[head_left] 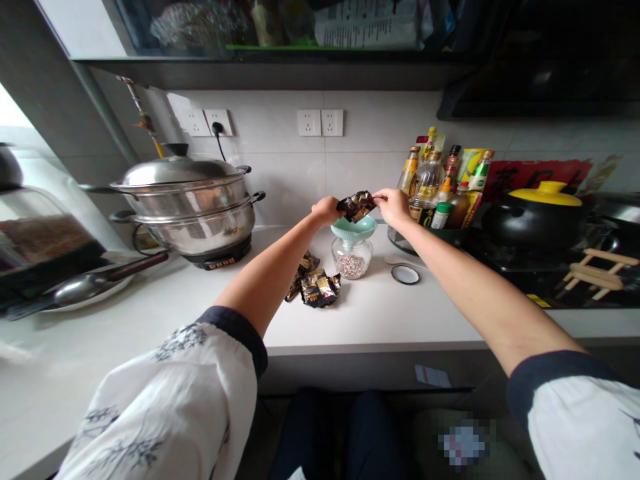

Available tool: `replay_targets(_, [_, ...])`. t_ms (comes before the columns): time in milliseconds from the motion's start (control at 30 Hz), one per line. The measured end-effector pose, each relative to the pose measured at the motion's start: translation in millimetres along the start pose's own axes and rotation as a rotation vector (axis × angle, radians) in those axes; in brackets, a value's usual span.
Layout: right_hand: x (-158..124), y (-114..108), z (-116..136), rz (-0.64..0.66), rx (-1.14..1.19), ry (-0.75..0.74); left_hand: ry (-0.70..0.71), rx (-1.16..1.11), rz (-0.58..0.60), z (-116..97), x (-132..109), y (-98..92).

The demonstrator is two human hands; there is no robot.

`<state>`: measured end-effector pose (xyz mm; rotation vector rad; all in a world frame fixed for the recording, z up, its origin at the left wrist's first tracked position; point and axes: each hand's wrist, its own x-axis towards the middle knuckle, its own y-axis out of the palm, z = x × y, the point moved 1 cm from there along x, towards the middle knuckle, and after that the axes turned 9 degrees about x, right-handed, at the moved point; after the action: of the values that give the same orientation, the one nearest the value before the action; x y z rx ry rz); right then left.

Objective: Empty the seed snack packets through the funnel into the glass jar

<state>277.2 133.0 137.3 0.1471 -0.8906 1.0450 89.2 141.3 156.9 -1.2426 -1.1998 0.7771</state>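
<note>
Above funnel (354,229), packet (356,205), print illegible.

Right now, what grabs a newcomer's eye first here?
Centre frame, the left hand and right hand both grip a dark packet above a teal funnel seated in a glass jar. A big steel steamer pot sits at left on the counter; a black pot with a yellow lid at right.

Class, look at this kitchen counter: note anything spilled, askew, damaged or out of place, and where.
Nothing is spilled or damaged. Spare packets lie heaped left of the jar; a round lid lies on the counter to the right. The left hand and right hand hold one packet over the funnel.
</note>
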Motion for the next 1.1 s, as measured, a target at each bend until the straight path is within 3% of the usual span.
replay_targets(367, [-4.3, -1.8, 5.0, -0.037, -0.014, 0.02, 0.037, -0.078, 0.008, -2.2, 1.3, 3.0])
replay_targets(467, [-3.8, -1.1, 3.0, -0.006, 0.015, 0.028, 0.046, -0.093, 0.03, -1.5, 1.3, 4.9])
replay_targets(600, [-3.2, -1.9, 1.0, -0.064, 0.114, 0.094, 0.04, -0.172, -0.001, 0.7, 1.8, 7.8])
replay_targets(867, [-9.5, 1.0, 7.5, 0.181, 0.522, 0.364, 0.008, -0.372, -0.096, 1.3, -0.7, 8.4])
replay_targets(967, [-13.4, 5.3, 9.2, 0.247, 0.517, 0.382, 0.002, -0.41, -0.095, -0.9, -2.3, 7.6])
replay_targets(1100, [-16.4, 10.3, 9.7, 0.201, 0.411, 0.367, 0.015, -0.401, -0.114, -0.1, -0.3, 9.2])
